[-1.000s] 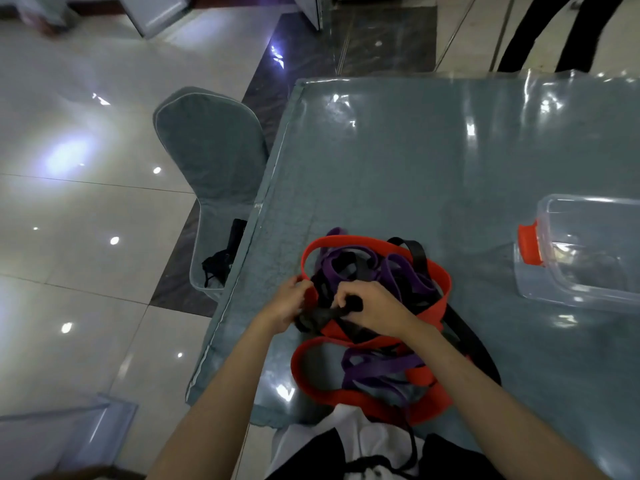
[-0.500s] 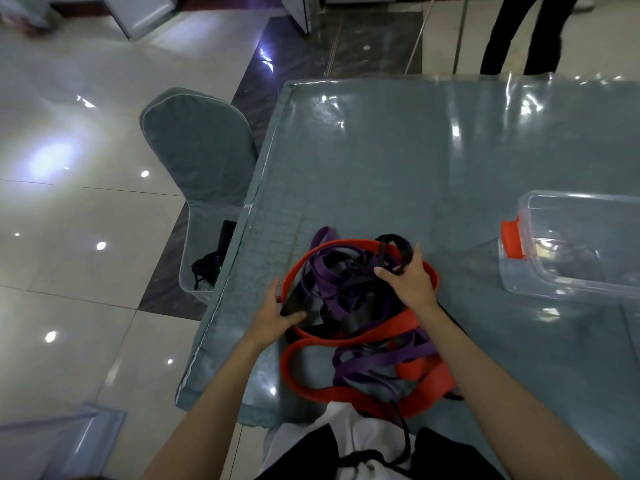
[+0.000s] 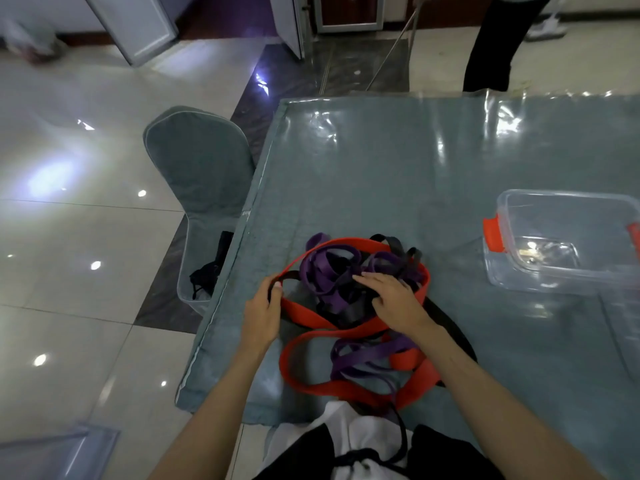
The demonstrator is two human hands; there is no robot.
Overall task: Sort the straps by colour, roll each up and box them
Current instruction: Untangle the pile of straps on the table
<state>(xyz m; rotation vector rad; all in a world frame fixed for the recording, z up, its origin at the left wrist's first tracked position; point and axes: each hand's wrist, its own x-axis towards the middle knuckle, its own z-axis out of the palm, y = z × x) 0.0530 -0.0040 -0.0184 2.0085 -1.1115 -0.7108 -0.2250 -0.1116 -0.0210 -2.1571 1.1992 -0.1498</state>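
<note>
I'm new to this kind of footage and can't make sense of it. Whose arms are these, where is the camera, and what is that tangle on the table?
No machine here: the two bare arms belong to a person wearing a wide-angle camera on the head, looking forward and down. That is why the arms enter from the bottom edge.

On the table, covered in shiny plastic sheeting, lies a tangled pile of straps: red straps, purple straps and black straps, all unsorted. The left hand pinches a strap at the pile's left edge, where red and black meet. The right hand rests flat on top of the pile, apparently gripping nothing.

To the right stands a clear plastic box with red clips, with no straps inside yet. A covered chair stands left of the table.
</note>
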